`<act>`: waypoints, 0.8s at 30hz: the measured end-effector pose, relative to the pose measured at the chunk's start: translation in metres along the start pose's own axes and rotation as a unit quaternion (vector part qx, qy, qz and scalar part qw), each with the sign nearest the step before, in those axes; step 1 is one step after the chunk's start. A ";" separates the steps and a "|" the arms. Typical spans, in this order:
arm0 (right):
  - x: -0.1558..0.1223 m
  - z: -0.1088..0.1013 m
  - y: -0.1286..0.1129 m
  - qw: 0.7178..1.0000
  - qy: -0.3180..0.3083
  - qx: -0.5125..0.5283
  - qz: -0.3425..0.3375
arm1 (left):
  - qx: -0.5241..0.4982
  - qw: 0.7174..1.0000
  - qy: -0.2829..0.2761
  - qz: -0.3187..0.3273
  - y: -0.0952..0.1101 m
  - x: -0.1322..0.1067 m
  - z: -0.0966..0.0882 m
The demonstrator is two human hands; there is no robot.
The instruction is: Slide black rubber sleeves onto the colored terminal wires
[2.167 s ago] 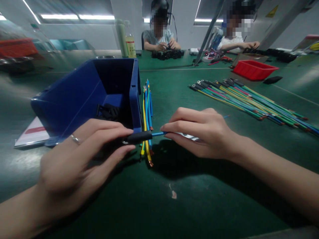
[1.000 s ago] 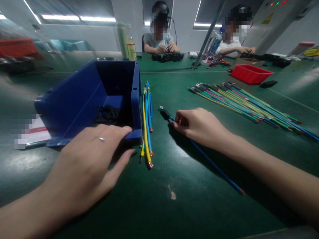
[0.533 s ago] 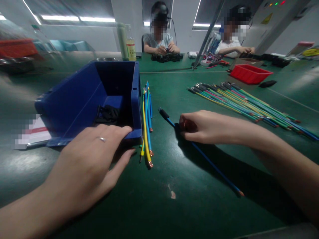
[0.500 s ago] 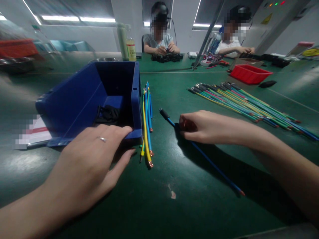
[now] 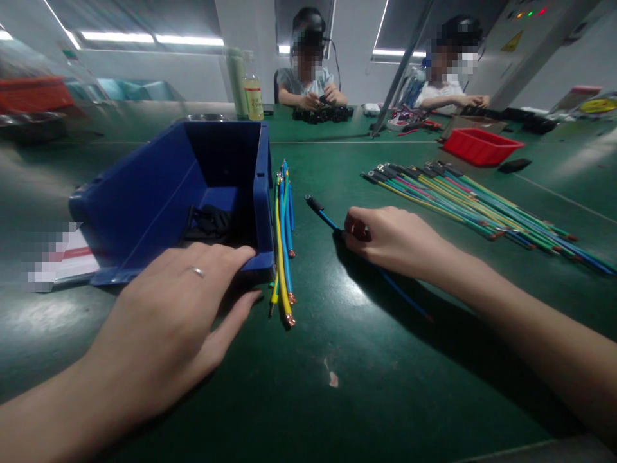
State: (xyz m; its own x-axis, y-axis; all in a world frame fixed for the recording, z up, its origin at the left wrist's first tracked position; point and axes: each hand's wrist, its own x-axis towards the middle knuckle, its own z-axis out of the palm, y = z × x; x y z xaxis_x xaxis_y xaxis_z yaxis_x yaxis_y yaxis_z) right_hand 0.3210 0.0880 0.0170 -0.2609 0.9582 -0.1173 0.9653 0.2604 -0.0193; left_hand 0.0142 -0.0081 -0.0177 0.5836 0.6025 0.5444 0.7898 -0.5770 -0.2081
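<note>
My left hand (image 5: pixel 168 321) grips the front lip of a blue plastic bin (image 5: pixel 139 199), fingers over the edge and thumb outside below it. Black pieces (image 5: pixel 212 220) lie inside the bin, partly covered by the hand. My right hand (image 5: pixel 393 239) pinches a blue wire (image 5: pixel 328 220) between thumb and fingers, just above the green table. A black sleeve (image 5: pixel 315 204) and a small metal tip are at the wire's far end; its near end reaches out below the hand, with bare copper. Between my hands, a bundle of blue and yellow wires (image 5: pixel 284 244) lies against the bin's right side.
A fanned row of coloured wires with black sleeves (image 5: pixel 463 199) lies to the right. Behind it stand a red tray (image 5: pixel 482 146) and a slanted metal pole (image 5: pixel 402 71). Two people work across the table near bottles (image 5: pixel 253 93). White papers (image 5: pixel 74 257) lie left of the bin.
My right hand has moved slightly away from me and left with the blue wire, whose near end has swung up and left. My left hand stays on the bin.
</note>
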 end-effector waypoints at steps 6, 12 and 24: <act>0.005 0.000 0.006 0.998 0.018 -0.041 0.051 | 0.006 1.000 0.000 0.000 0.001 -0.001 0.001; 0.015 -0.001 0.025 0.991 0.045 -0.075 0.101 | 0.004 1.000 -0.001 -0.003 0.000 -0.004 0.003; 0.034 0.014 0.081 0.969 0.124 -0.147 0.154 | -0.014 1.000 0.001 -0.014 -0.002 -0.008 0.005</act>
State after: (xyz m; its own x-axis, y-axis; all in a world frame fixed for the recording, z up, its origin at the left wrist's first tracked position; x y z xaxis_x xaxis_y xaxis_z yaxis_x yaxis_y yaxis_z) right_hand 0.3904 0.1400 -0.0027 0.0081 0.9852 0.1714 0.9621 -0.0544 0.2674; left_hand 0.0087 -0.0087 -0.0261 0.5608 0.6174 0.5516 0.8004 -0.5747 -0.1703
